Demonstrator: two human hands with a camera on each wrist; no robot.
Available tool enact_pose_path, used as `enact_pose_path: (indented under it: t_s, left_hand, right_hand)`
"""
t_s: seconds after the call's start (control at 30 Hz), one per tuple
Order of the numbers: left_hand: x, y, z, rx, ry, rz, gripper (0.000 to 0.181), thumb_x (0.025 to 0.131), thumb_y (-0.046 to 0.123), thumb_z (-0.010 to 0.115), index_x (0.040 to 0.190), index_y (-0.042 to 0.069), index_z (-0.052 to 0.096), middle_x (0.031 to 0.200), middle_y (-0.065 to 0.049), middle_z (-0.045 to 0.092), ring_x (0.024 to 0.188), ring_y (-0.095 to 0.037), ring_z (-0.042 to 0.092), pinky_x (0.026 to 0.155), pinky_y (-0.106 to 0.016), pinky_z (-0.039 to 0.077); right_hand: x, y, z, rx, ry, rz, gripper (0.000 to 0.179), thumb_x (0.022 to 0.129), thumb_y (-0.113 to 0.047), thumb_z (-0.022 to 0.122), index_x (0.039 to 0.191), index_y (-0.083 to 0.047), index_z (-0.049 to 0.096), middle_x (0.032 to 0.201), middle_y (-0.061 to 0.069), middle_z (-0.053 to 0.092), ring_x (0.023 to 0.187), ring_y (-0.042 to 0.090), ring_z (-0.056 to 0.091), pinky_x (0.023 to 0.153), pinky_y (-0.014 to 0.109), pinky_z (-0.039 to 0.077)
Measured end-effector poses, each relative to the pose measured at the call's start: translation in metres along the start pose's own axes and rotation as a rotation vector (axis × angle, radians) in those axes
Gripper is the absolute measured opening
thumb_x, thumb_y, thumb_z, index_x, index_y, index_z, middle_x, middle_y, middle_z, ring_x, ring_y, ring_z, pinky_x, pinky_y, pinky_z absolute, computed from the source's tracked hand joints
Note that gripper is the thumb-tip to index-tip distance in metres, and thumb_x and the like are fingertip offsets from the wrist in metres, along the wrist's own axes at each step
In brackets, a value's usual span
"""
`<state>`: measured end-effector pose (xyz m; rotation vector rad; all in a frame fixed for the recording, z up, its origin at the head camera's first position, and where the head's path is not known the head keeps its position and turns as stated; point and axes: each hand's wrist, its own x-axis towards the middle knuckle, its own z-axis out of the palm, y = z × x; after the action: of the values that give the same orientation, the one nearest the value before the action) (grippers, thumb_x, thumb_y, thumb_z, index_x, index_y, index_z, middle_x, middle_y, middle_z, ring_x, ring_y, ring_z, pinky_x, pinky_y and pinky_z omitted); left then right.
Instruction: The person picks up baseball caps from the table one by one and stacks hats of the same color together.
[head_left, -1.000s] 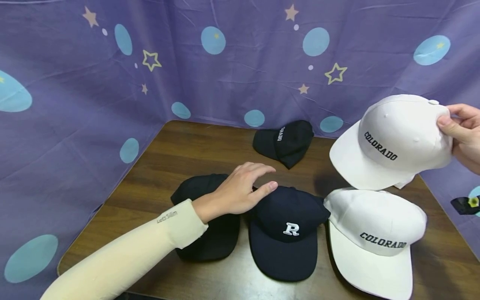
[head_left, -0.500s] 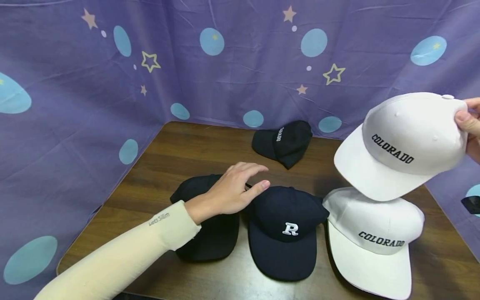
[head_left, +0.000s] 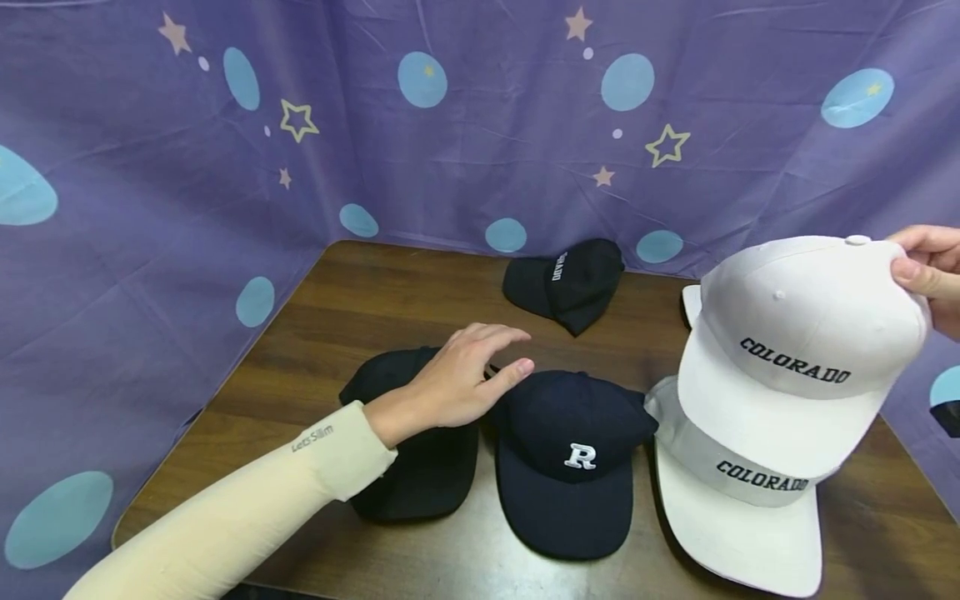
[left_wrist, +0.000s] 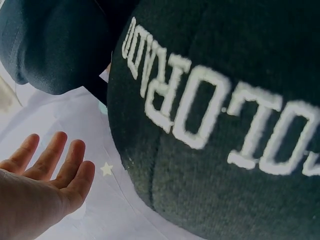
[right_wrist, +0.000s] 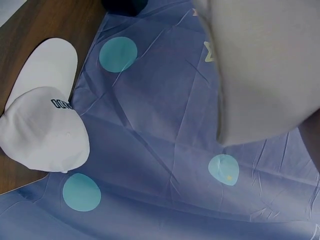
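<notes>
My right hand [head_left: 930, 279] pinches the back of a white cap [head_left: 810, 317] lettered "COLORADO". That cap is held above a second white "COLORADO" cap [head_left: 750, 542] on the table and covers part of its crown from the head view. In the right wrist view the held cap [right_wrist: 270, 75] fills the upper right. My left hand [head_left: 465, 379] is over a black cap [head_left: 420, 492], fingers spread and holding nothing. Up close in the left wrist view, this black cap [left_wrist: 225, 190] shows white lettering beside my left hand [left_wrist: 45, 185]. A navy "R" cap [head_left: 577, 517] lies right of that hand.
Farther back on the wooden table [head_left: 390, 292] lies another black cap [head_left: 581, 287]. A further white cap [right_wrist: 47, 130] rests near the table's edge, mostly hidden in the head view behind the held one. A purple patterned cloth [head_left: 465, 150] hangs behind.
The held white cap first moved right, then came down and straightened over the lower white cap. My left hand shifted slightly left. The other caps stayed in place.
</notes>
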<state>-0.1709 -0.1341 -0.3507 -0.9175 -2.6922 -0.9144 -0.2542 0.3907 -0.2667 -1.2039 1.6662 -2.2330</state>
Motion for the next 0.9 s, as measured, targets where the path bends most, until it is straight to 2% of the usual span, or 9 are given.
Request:
enact_pose_path:
  t_s: [0.1,0.23,0.47,0.67,0.77,0.9]
  left_hand:
    - [0.0,-0.001,0.0,0.0,-0.002,0.001,0.046,0.107,0.043,0.053,0.142,0.014,0.06,0.143,-0.001,0.06,0.131,-0.021,0.051,0.115,-0.048,0.034]
    - [0.001,-0.002,0.0,0.002,0.002,0.004,0.046,0.107,0.042,0.053,0.142,0.014,0.06,0.141,-0.001,0.061,0.131,-0.022,0.052,0.114,-0.048,0.035]
    - [0.002,-0.003,0.001,0.008,-0.004,0.004,0.046,0.107,0.042,0.053,0.141,0.013,0.06,0.141,-0.001,0.061,0.132,-0.022,0.051,0.115,-0.048,0.034]
    - [0.002,-0.002,0.002,0.01,-0.012,0.002,0.047,0.107,0.043,0.052,0.142,0.013,0.06,0.142,-0.001,0.06,0.133,-0.022,0.051,0.115,-0.048,0.034]
    - [0.002,-0.001,0.002,0.015,-0.015,0.003,0.047,0.107,0.044,0.052,0.142,0.013,0.06,0.142,-0.001,0.06,0.133,-0.022,0.05,0.115,-0.048,0.034]
    - [0.001,-0.001,0.002,0.017,-0.018,-0.003,0.047,0.107,0.044,0.052,0.142,0.014,0.06,0.142,-0.001,0.06,0.134,-0.022,0.05,0.116,-0.048,0.033]
  right_hand:
    - [-0.002,-0.004,0.006,-0.031,-0.08,0.05,0.04,0.101,0.021,0.026,0.114,0.015,0.063,0.096,0.019,0.075,0.08,0.021,0.076,0.057,0.029,0.06]
    - [-0.006,-0.007,0.013,-0.16,-0.125,0.114,0.039,0.101,0.022,0.029,0.116,0.011,0.064,0.095,0.015,0.075,0.076,0.02,0.076,0.054,0.029,0.059]
    - [-0.018,-0.003,0.016,-0.178,-0.205,0.278,0.042,0.101,0.023,0.027,0.12,0.009,0.063,0.101,0.018,0.075,0.082,0.024,0.076,0.058,0.036,0.061]
    - [-0.027,0.008,0.017,-0.177,-0.26,0.383,0.046,0.1,0.024,0.027,0.124,0.007,0.061,0.104,0.019,0.075,0.087,0.023,0.076,0.064,0.038,0.061]
    - [-0.028,0.013,0.019,-0.189,-0.344,0.419,0.047,0.099,0.025,0.026,0.129,0.008,0.058,0.111,0.023,0.073,0.094,0.025,0.075,0.07,0.041,0.062]
    - [-0.03,0.018,0.028,-0.348,-0.387,0.476,0.043,0.1,0.023,0.029,0.127,0.007,0.058,0.109,0.024,0.072,0.095,0.026,0.074,0.071,0.043,0.061]
